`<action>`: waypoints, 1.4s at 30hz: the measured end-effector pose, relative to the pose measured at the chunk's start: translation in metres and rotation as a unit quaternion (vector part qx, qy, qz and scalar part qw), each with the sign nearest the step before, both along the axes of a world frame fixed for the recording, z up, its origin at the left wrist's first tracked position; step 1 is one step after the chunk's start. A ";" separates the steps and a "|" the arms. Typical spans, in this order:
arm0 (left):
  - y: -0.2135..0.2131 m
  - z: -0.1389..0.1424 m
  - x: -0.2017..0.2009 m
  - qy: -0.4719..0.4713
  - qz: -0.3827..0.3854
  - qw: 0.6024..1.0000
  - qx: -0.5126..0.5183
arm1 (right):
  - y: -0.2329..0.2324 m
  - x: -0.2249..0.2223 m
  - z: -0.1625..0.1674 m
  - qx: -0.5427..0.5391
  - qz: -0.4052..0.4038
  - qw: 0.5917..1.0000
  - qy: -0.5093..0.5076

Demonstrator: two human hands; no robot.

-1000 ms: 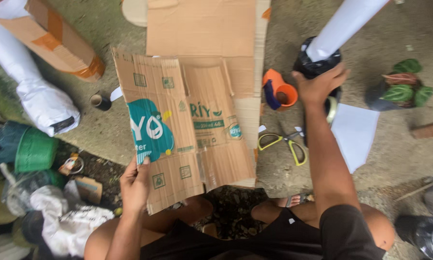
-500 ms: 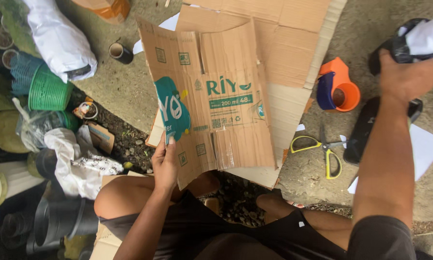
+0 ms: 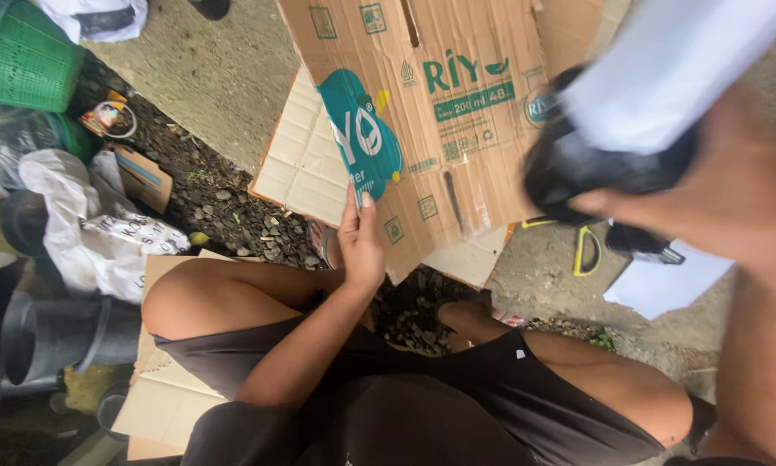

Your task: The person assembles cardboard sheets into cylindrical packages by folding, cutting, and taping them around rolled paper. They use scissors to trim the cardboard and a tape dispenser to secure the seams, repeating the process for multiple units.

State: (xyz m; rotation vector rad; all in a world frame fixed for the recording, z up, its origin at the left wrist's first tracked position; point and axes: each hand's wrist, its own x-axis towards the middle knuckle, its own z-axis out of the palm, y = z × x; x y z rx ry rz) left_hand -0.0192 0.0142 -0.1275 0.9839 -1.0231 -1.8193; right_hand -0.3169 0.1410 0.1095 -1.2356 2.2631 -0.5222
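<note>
Flattened cardboard boxes (image 3: 457,112): one printed
Green baskets (image 3: 25,56): one
Yellow-handled scissors (image 3: 588,250): one
Black pots (image 3: 56,336): one
Hands (image 3: 359,242): two

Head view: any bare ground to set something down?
Bare concrete between the green basket and the flattened cardboard box. Crowded: left side with white bags and black pots; scissors and paper at right.

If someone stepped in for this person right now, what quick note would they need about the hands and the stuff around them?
Left hand: holds the near edge of the flattened cardboard box, which lies on the ground ahead of the knees.
Right hand: raised close to the camera, gripping a black object with a white sheet on it; blurred, so its kind is unclear.
Nearby: yellow-handled scissors and white paper on the ground to the right; green basket far left.
Done: box lies opened flat. Left: cannot tell.
</note>
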 end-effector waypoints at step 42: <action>-0.007 0.004 0.073 -0.315 -0.111 0.734 -0.592 | -0.029 0.144 -0.157 -0.037 -0.065 0.990 -0.118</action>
